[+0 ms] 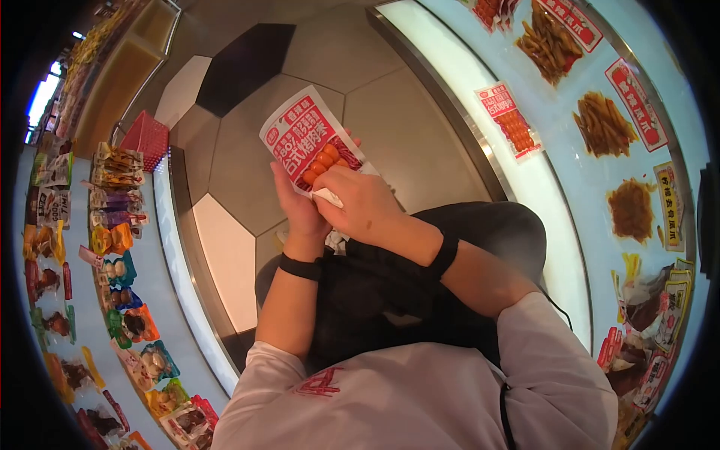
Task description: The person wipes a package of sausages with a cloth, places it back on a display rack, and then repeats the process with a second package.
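Note:
A red and white printed card (307,135) with a picture of orange sausages lies tilted over my left hand (301,206), whose fingers pass behind it and show at its right edge. My right hand (358,201) is closed at the card's lower edge, with a crumpled white tissue (328,197) between its fingers. Both hands are close together above my dark-clothed lap. More crumpled white paper (336,241) shows just below them.
A similar sausage card (508,121) is stuck on the right-hand display panel (562,180), beside several food pictures. Packaged snacks (116,206) line the left display. A red basket (145,141) stands at the upper left, beside the tiled floor (300,52).

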Tool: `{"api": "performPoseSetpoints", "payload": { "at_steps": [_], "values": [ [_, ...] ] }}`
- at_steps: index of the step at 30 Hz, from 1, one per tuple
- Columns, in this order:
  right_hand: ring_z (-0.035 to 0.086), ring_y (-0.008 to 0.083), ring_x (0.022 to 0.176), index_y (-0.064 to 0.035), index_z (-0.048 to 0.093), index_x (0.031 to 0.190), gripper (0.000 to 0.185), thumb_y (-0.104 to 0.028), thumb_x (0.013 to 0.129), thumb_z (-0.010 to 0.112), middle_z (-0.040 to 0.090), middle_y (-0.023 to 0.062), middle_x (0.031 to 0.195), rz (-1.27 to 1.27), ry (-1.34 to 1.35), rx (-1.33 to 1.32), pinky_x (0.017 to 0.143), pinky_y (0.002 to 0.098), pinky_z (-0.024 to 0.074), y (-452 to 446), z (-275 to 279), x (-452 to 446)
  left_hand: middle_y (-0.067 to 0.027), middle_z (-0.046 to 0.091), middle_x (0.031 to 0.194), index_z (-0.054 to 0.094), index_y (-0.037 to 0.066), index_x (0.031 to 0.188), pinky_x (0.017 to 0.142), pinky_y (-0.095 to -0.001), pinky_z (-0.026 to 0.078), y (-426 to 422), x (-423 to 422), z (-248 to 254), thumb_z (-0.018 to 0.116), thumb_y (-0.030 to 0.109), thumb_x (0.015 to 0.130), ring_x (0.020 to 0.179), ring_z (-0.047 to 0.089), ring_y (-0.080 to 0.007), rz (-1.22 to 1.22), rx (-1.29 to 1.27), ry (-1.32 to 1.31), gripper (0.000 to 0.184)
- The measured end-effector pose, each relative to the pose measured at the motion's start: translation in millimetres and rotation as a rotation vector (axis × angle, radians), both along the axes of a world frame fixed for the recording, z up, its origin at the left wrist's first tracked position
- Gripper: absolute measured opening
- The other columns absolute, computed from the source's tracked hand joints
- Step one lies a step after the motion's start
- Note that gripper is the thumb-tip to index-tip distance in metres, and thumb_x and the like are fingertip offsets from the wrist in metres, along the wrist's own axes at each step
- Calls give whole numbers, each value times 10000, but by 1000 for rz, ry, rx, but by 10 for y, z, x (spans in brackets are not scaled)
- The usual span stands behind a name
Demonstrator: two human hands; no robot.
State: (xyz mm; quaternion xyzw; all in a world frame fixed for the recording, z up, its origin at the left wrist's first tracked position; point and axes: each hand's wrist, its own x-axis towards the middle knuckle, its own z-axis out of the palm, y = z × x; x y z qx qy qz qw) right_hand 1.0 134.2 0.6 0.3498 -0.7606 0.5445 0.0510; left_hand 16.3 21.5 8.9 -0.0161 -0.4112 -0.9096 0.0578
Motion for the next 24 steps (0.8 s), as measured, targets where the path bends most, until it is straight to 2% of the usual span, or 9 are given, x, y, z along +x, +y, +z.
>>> {"api": "performPoseSetpoints", "payload": {
  "at_steps": [3,6,10,12,15,17,20,23,24],
  "values": [
    [665,357,830,-51,644,988,171,-171,867,654,677,155,936,-202,-195,-20,723,419,530,46,-29,-235,-221,520,1403,406,-24,1436,1079,-434,425,-8,11,39,208,698,970,1280,535,-342,61,-110,-57,882],
    [655,375,843,-64,626,986,191,-196,851,654,671,148,939,-321,-66,-80,712,448,531,40,-85,-322,-198,529,1403,419,-25,1431,1089,-410,415,5,44,41,206,697,972,1295,527,-311,101,-211,-109,881],
    [664,383,851,-46,636,1008,172,-155,874,649,682,175,938,-127,-63,-107,744,428,529,17,-60,-158,-165,549,1386,432,-10,1432,1076,-392,423,-56,29,-5,215,699,972,1285,536,-287,0,-239,-89,872],
    [664,371,825,-50,638,1010,166,-154,881,642,681,174,927,-229,-116,-86,727,416,527,-3,-44,-154,-158,557,1376,435,-4,1432,1067,-389,427,-106,56,7,226,703,971,1277,542,-279,-11,-257,-148,869],
    [669,343,815,-52,639,1011,157,-156,895,617,680,161,922,-324,-229,-72,711,404,524,74,-39,-353,-154,592,1326,472,22,1399,1035,-392,450,-36,86,-59,270,673,988,1221,575,-289,-31,-189,-195,795],
    [665,345,822,-56,641,1009,157,-158,892,616,673,154,911,-262,-156,-76,708,410,522,71,-30,-290,-147,606,1299,497,33,1378,996,-379,474,-5,89,-103,274,679,985,1179,594,-268,-48,-210,-264,788],
    [658,350,791,-62,645,978,153,-167,868,631,665,129,903,-165,5,-94,683,425,524,-1,-47,-99,-136,612,1282,506,45,1369,970,-365,486,-71,-6,-223,281,678,984,1154,603,-247,-125,-186,-136,774],
    [660,331,759,-77,643,946,152,-191,845,645,664,97,907,-191,-27,-78,649,436,533,0,43,-130,-148,615,1278,521,23,1347,961,-373,499,-369,12,-502,290,686,981,1134,619,-249,-345,196,-77,792],
    [658,337,764,-68,645,954,158,-179,843,649,665,107,901,-188,-125,-72,653,429,530,30,76,-164,-168,606,1290,500,15,1365,970,-388,494,-301,2,-429,279,689,979,1152,611,-275,-354,209,-39,807]
  ]
}}
